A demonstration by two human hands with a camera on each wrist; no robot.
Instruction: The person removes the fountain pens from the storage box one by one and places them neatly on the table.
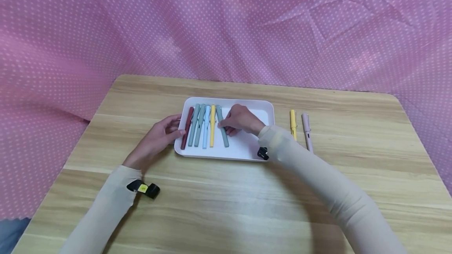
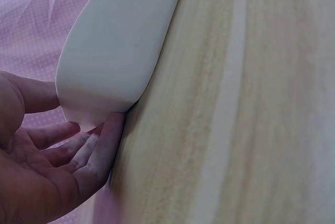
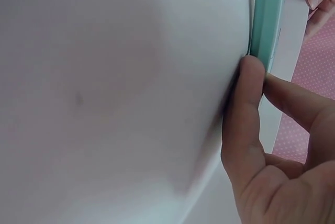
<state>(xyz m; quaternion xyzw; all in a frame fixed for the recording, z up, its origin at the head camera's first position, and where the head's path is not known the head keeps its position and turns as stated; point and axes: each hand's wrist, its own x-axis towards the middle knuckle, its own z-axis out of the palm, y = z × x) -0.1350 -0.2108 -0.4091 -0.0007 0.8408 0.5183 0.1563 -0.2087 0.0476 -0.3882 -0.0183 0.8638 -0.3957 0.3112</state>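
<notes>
In the head view a white tray (image 1: 243, 150) lies on the table with a row of pens in its left half. From the left come a dark red pen (image 1: 186, 130), two grey-green pens, a light blue pen (image 1: 206, 132) and a yellow pen (image 1: 212, 130). Right of these, my right hand (image 1: 243, 120) pinches another grey-green pen (image 1: 225, 139) between thumb and finger; this pen (image 3: 266, 22) lies slightly slanted along the tray floor. My left hand (image 1: 155, 138) holds the tray's left end, thumb at the rim and fingers against the outer wall (image 2: 110, 51).
Right of the tray, a second yellow pen (image 1: 293, 122) and a pale purple pen (image 1: 306, 128) lie on the wooden table (image 1: 212, 203), partly behind my right forearm. Pink dotted cloth (image 1: 226, 26) hangs behind the table.
</notes>
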